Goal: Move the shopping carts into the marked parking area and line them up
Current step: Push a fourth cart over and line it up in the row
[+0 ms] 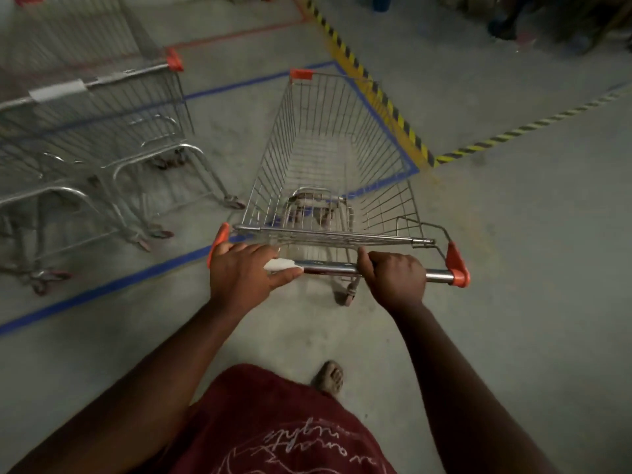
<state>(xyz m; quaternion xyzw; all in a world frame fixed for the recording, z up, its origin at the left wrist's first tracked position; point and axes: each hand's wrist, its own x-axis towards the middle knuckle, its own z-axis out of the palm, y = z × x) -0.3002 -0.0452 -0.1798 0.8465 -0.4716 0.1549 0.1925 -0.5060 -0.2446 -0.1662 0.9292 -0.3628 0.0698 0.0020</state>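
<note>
An empty wire shopping cart [335,159] with orange corner caps stands in front of me. Its chrome handle bar [328,267] is gripped by both hands: my left hand [244,270] near the left orange end, my right hand [396,273] right of the middle. The cart's basket sits over the blue tape outline [113,285] on the concrete floor, its front end inside the outline and the handle just outside. Two more carts [102,107] stand inside the blue outline to the left, nested together.
A yellow-and-black striped line [372,87] runs along the right side of the blue outline and branches off to the right. A red tape outline [239,34] lies further back. Dark objects stand at the top right. My bare foot [330,376] is on the floor below the handle.
</note>
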